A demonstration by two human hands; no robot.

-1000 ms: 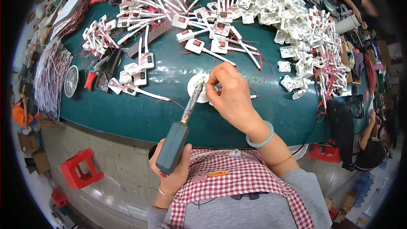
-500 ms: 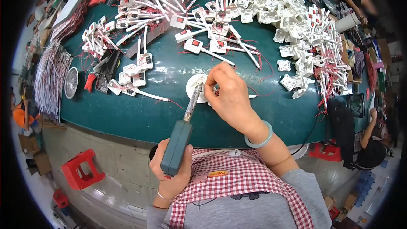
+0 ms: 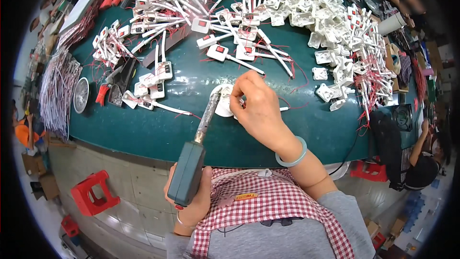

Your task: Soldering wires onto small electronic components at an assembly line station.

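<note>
My left hand is closed around the dark green handle of a soldering iron. Its speckled metal barrel slants up to a round white piece on the table, the tip at the piece's left side. My right hand is closed in a pinch over the right side of that piece. Whatever its fingertips grip is hidden behind them. A white part with a red wire end shows partly beside that hand. Just beyond lie white switch boxes with red rockers and white sleeved leads.
Many switch assemblies are heaped at the back, and empty white housings at back right. A metal bowl stands at the left edge. More wired parts lie at right. A red stool stands on the floor at left.
My left hand has drawn the soldering iron left and slightly toward me, so its tip has shifted left on the white piece. My right hand has hardly moved.
</note>
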